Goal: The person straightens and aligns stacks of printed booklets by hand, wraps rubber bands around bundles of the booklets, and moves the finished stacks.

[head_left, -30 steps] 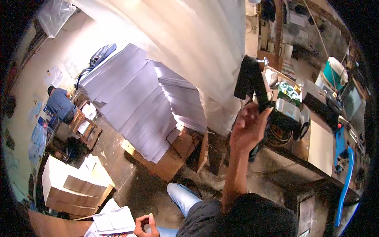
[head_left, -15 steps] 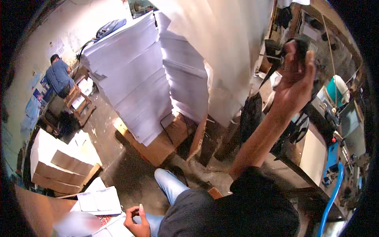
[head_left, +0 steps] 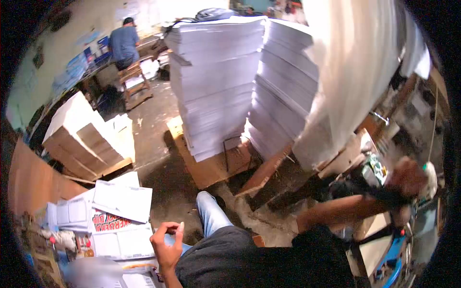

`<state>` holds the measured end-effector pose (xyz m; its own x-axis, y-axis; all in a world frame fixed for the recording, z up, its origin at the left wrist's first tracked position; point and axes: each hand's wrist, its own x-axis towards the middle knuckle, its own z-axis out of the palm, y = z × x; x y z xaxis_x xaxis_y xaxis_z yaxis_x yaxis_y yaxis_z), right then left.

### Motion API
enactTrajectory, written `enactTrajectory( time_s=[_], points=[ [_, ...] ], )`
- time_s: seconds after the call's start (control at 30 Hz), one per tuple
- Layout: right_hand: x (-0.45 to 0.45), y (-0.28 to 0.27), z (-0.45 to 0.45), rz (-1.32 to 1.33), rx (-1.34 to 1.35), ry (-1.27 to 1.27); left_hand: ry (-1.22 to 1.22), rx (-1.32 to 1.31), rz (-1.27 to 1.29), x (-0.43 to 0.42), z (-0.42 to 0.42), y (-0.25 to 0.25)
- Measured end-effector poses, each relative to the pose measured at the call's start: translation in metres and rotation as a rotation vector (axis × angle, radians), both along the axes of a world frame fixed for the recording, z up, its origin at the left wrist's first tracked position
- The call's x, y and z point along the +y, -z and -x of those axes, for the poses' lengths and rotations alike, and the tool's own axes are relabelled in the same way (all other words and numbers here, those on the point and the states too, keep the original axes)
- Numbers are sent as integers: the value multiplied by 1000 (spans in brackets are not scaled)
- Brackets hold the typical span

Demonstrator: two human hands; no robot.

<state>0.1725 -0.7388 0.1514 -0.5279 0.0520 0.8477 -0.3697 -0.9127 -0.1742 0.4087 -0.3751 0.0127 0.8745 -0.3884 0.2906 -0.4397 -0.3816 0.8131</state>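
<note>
My left hand [head_left: 167, 247] hovers at the lower middle, beside my jeans. Its fingers are loosely curled, the thumb stands apart, and no object shows in it. Close to it on the left lie printed sheets [head_left: 124, 201], some with red lettering. My right arm reaches out to the right. At its end my right hand [head_left: 406, 180] is smeared by motion among cluttered machine parts, so its fingers and anything in them cannot be made out. A dark shape lies along the wrist.
Tall white paper stacks [head_left: 216, 86] stand ahead on a wooden pallet [head_left: 194, 168]. A large pale sheet [head_left: 350, 72] hangs at their right. Brown-sided paper blocks [head_left: 81, 139] sit at left. Farther back, a person [head_left: 124, 43] is beside a wooden stool [head_left: 134, 84]. A blue hose [head_left: 394, 276] runs lower right.
The view has turned, shifting the paper stacks rightward. My right hand has dropped from the upper right to the middle right. My left hand keeps its loose curl, slightly higher in view.
</note>
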Motion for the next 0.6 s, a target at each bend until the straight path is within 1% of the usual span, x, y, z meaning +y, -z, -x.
enactTrajectory(
  time_s=[0.17,0.2,0.23,0.3,0.43,0.47,0.53,0.6],
  points=[
    [39,58,-26,-207,263,-289,96,70,4,-8,2,-5],
    [46,66,-31,-257,324,-353,107,45,18,-10,4,-13],
    [55,75,-37,-297,385,-411,151,0,32,-9,0,-8],
    [68,88,-46,-371,508,-527,151,9,40,-7,-1,-11],
    [88,101,-64,-453,800,-759,166,26,68,5,-2,-5],
    [92,102,-67,-464,885,-813,132,33,74,8,-2,-2],
    [101,99,-75,-473,1081,-921,164,59,66,13,3,3],
    [109,95,-83,-446,1306,-1047,139,86,103,21,12,4]
  ],
)
